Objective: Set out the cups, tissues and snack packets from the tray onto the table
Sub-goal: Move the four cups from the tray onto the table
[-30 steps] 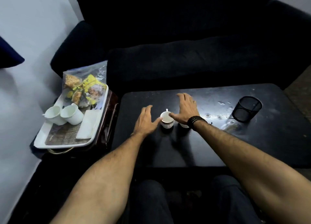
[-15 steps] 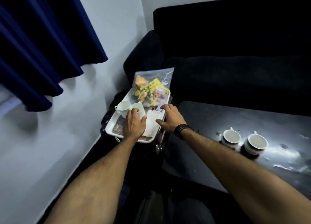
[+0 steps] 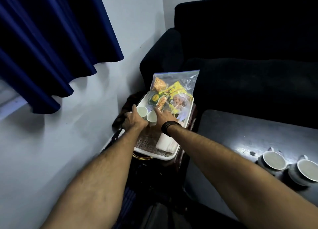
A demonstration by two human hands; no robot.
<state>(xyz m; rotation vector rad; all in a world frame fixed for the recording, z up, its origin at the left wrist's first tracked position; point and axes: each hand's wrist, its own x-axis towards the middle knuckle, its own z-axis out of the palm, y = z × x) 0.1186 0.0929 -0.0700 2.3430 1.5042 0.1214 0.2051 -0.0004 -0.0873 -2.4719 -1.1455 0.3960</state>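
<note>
1. Two white cups stand side by side at the far left of the tray [image 3: 173, 157]: the left cup [image 3: 142, 111] and the right cup [image 3: 151, 116], touching or nearly so.
2. At the left cup's 7 o'clock, the left hand [image 3: 133, 121] wraps its side, thumb near the rim at 9 o'clock; whether the fingers have closed on it, I cannot tell.
3. At the right cup's 3 o'clock, the right hand [image 3: 166, 119] lies with the index finger stretched along the rim toward 12 o'clock; the other fingers are hidden, so its grip cannot be told. A black wristband [image 3: 169, 126] circles that wrist.
4. Beyond the cups, at the tray's 12 o'clock, a clear bag [image 3: 177, 91] of snack packets lies partly over the far rim.
5. At the tray's 5 o'clock, white tissues [image 3: 166, 142] lie folded, partly under the right forearm.
6. Two more cups [image 3: 273, 160] [image 3: 308, 170] stand upright on the dark table [image 3: 240, 136], at 4 o'clock from the tray and well apart from it.
7. A blue curtain [image 3: 51, 39] hangs at 10 o'clock; a dark sofa [image 3: 249, 56] fills 1 o'clock.
</note>
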